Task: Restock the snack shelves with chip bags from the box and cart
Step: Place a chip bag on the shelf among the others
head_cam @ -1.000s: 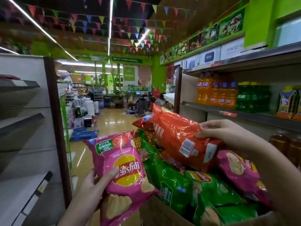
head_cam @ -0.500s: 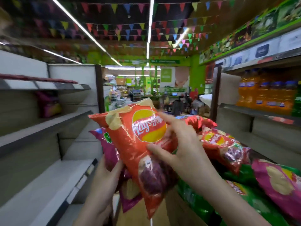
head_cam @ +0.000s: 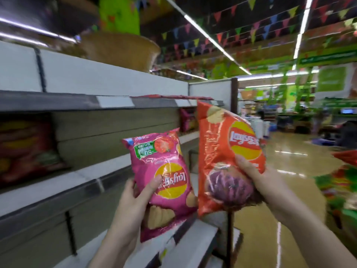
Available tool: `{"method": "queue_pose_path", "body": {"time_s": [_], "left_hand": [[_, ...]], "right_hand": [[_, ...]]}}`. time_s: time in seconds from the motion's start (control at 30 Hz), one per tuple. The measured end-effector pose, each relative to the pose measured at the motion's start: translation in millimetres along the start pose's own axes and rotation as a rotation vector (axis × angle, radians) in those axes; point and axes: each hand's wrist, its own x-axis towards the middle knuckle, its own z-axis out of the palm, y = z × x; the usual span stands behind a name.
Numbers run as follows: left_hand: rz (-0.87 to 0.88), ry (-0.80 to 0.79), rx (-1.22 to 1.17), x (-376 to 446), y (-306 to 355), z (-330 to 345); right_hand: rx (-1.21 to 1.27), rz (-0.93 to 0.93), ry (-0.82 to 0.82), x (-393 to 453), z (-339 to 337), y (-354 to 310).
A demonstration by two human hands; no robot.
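Observation:
My left hand (head_cam: 133,202) grips a pink chip bag (head_cam: 164,171) by its lower left, thumb across the yellow logo. My right hand (head_cam: 258,182) grips an orange-red chip bag (head_cam: 222,144) at its lower right side, thumb on the front. Both bags are held upright, side by side, in front of the snack shelves (head_cam: 81,176) on the left. A pink bag (head_cam: 186,120) stands on the middle shelf further along. Blurred red bags (head_cam: 27,149) sit on the same shelf at the far left. The pile of chip bags (head_cam: 345,182) shows at the right edge.
The upper shelf (head_cam: 58,101) and a lower shelf (head_cam: 195,246) run along the left, with a dark upright post (head_cam: 234,97) at the shelving end. A woven basket (head_cam: 119,51) sits on top. The glossy aisle floor (head_cam: 289,155) stretches away to the right.
My view has swung left towards the shelves. The two bags have separated: the orange-red one no longer covers the pink one, and both are raised beside each other before the middle shelf.

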Motion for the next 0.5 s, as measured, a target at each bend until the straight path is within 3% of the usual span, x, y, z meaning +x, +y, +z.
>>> {"method": "queue_pose_path", "body": {"time_s": [0.3,0.5], "left_hand": [[0.053,0.257,0.14,-70.0,53.0,-113.8],[0.093,0.363,0.232,-129.5,96.6,-181.5]], "right_hand": [[-0.111,0.136,-0.402,-31.6,113.6,-4.2],[-0.057,0.168,-0.57,-83.4,196.6,-14.8]]}}
